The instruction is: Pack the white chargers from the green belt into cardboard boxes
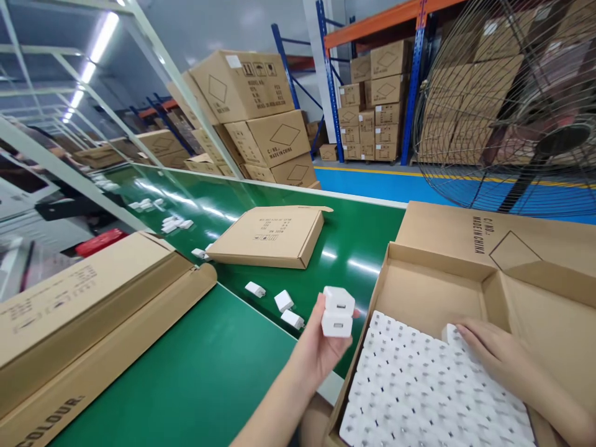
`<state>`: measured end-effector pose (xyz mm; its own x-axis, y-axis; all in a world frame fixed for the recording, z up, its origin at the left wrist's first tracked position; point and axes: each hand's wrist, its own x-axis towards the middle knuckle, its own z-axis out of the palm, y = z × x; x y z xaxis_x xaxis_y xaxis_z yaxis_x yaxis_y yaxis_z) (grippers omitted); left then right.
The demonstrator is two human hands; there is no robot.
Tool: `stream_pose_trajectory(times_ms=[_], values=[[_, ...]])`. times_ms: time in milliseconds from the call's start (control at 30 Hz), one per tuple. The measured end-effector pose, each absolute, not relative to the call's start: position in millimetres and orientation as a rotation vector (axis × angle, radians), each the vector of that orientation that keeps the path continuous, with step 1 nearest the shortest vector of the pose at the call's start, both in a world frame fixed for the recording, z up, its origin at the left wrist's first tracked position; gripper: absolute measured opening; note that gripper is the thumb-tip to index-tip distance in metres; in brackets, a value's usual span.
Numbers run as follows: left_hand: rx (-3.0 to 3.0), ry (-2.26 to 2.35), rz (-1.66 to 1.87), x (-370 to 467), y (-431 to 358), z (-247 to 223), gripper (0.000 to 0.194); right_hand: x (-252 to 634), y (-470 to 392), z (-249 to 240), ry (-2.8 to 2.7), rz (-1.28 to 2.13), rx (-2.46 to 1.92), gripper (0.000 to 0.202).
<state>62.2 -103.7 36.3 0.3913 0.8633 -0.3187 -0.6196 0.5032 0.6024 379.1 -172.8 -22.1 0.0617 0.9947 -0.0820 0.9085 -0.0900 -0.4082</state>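
My left hand point(321, 347) is closed around two white USB charger plugs point(338, 312), stacked one above the other with their ports facing me. It is raised beside the left wall of an open cardboard box point(393, 279). Inside that box, white chargers point(419, 379) stand in tight rows with their metal pins up. My right hand point(484, 347) reaches into the box, its fingers on a white charger point(451, 334) at the far edge of the rows. Loose chargers point(284, 301) lie on the green belt left of my left hand.
A closed flat carton point(270, 236) lies on the green belt point(358, 248). Another open carton point(102, 298) is at the left. More chargers point(174, 224) lie farther up the belt. Behind stand stacked cartons point(270, 136), shelving and a large fan point(512, 105).
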Motion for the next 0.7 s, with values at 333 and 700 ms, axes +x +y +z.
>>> stream_pose_trajectory(times_ms=[333, 700], values=[[0.360, 0.540, 0.846, 81.1, -139.3, 20.8, 0.042, 375.6, -173.2, -15.9, -1.930, 0.553, -2.097, 0.043], [2.116, 0.835, 0.003, 196.5, -55.3, 13.9, 0.055, 372.0, -174.8, -7.3, -1.902, 0.559, -2.063, 0.046]])
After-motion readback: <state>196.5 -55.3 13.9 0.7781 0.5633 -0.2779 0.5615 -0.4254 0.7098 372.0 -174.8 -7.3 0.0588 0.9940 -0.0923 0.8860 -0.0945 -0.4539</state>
